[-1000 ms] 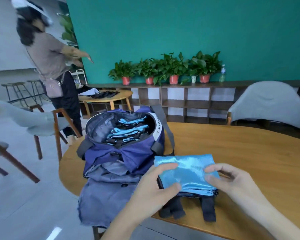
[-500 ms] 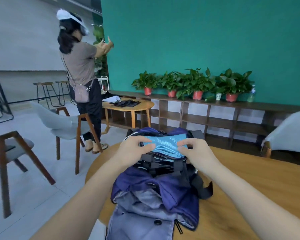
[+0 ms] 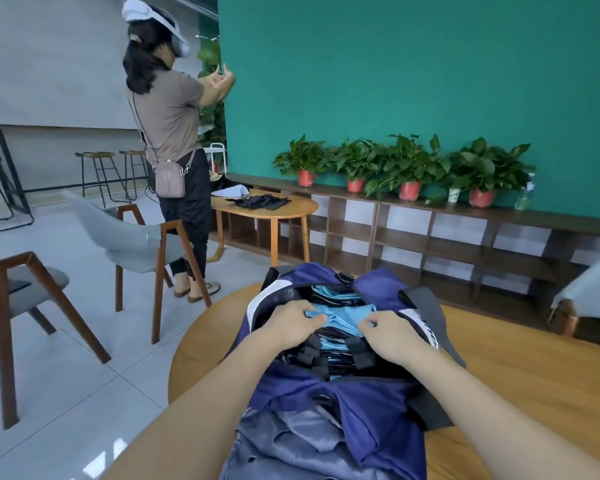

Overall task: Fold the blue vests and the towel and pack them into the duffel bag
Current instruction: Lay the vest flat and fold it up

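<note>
Packing step: left hand [image 3: 293, 325] and right hand [image 3: 394, 336] each pinch an edge of the folded blue vest [image 3: 342, 315] inside the open duffel bag [image 3: 368, 403] at worktop [image 3: 534, 375] 9 o'clock; next, probably release and press flat.

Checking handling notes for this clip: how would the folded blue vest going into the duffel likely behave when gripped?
Probably floppy: the blue vest creases where the left hand and right hand pinch it. Its sheen suggests it may slide in a loose grip. It looks light, and the fold may slump inside the duffel bag.
</note>
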Motion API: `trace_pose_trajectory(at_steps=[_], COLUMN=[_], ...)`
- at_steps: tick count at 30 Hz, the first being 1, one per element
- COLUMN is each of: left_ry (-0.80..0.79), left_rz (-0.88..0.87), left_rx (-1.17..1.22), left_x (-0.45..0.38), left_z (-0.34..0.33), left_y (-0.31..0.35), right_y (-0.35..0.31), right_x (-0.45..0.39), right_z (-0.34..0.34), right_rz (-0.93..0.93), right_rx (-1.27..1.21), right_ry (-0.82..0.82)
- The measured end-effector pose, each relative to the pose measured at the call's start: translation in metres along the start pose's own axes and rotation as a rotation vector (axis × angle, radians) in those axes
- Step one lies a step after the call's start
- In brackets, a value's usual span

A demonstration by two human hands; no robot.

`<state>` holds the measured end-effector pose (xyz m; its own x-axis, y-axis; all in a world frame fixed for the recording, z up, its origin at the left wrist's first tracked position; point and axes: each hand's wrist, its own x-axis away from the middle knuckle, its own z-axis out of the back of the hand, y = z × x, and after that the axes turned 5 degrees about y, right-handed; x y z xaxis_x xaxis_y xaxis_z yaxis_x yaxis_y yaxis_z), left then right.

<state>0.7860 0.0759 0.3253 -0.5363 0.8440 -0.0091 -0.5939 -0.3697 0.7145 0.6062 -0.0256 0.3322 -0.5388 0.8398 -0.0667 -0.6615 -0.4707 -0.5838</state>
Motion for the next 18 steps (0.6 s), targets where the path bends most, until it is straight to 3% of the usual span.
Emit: trace_pose_trajectory(at_steps=[11, 18], left_ry=[0.118, 0.251], left_rz=[-0.015, -0.07], left_rx=[-0.011, -0.193], left_x=[0.012, 0.058], left_z=[-0.013, -0.008], left_y=[-0.004, 0.024], right_y=[0.011, 0.0], right_x=[0.026, 0.072], right_z=[-0.003, 0.018], right_rz=[0.032, 0.157], right_rx=[-0.051, -0.09], right_ry=[-0.023, 0.061])
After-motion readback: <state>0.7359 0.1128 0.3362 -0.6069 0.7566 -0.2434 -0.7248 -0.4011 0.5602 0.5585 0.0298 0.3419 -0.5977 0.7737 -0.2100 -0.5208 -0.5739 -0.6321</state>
